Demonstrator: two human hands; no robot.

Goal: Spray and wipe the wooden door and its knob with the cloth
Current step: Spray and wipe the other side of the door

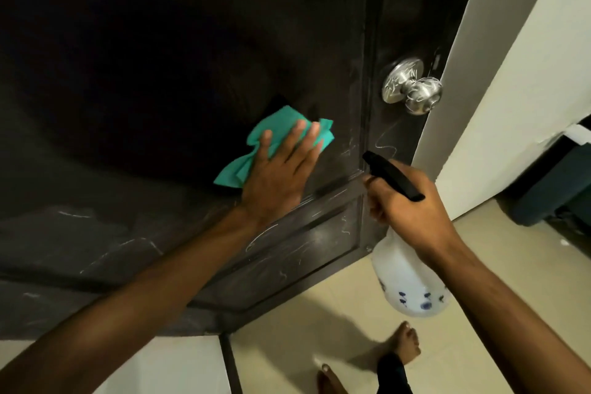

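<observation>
- The left hand (281, 176) lies flat, fingers spread, pressing a crumpled teal cloth (256, 150) against the dark wooden door (160, 57).
- The cloth sits on the door's flat middle panel, left of the raised vertical moulding and above the lower recessed panel; part of it sticks out past the fingertips and below the thumb side.
- The right hand (412, 211) is closed around the neck of a white plastic spray bottle (409, 281) with a black trigger head (393, 174); the nozzle points towards the door, and one finger is curled at the trigger.
- The bottle's body hangs below the hand, over the pale tiled floor (319, 313).
- A round silver metal knob (415, 89) juts from the door's right edge, above the right hand and well apart from the cloth.
- Pale scratch-like marks streak the door's lower panels and the area near the knob.
- Two bare feet (406, 342) stand on the floor below.
</observation>
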